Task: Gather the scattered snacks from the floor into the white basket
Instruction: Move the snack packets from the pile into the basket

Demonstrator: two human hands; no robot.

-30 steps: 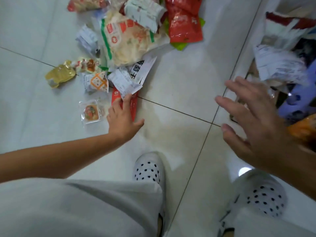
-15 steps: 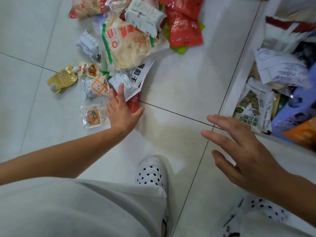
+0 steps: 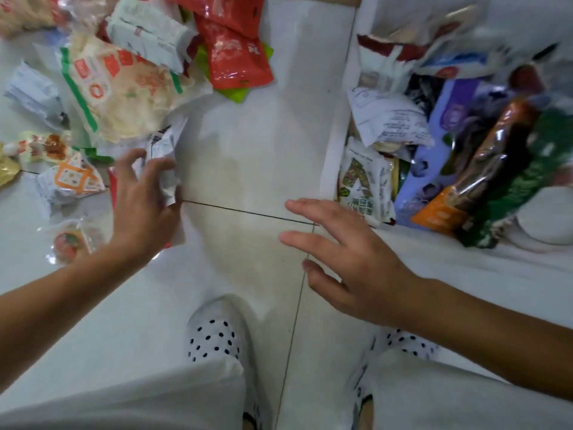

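Snack packets lie scattered on the white tile floor at the upper left: a big cracker bag with a green stripe [image 3: 124,91], red packets [image 3: 235,57], a small orange-patterned packet [image 3: 71,178] and a clear packet with a round snack [image 3: 68,243]. My left hand [image 3: 139,209] curls around a crumpled white packet with black print [image 3: 166,150] at the pile's near edge. A red packet [image 3: 112,184] shows just behind that hand. The white basket [image 3: 336,144] stands at the right, filled with several packets. My right hand [image 3: 356,259] hovers open and holds nothing, just left of the basket's near corner.
My two feet in white black-dotted shoes [image 3: 217,333] [image 3: 403,346] stand on the floor below the hands, with grey trouser legs at the bottom edge. Bare tile lies between the pile and the basket. A gold packet [image 3: 6,169] sits at the far left edge.
My left hand has shifted from lying flat on the red packet to closing around the white packet. My right hand has moved left and down, away from the basket.
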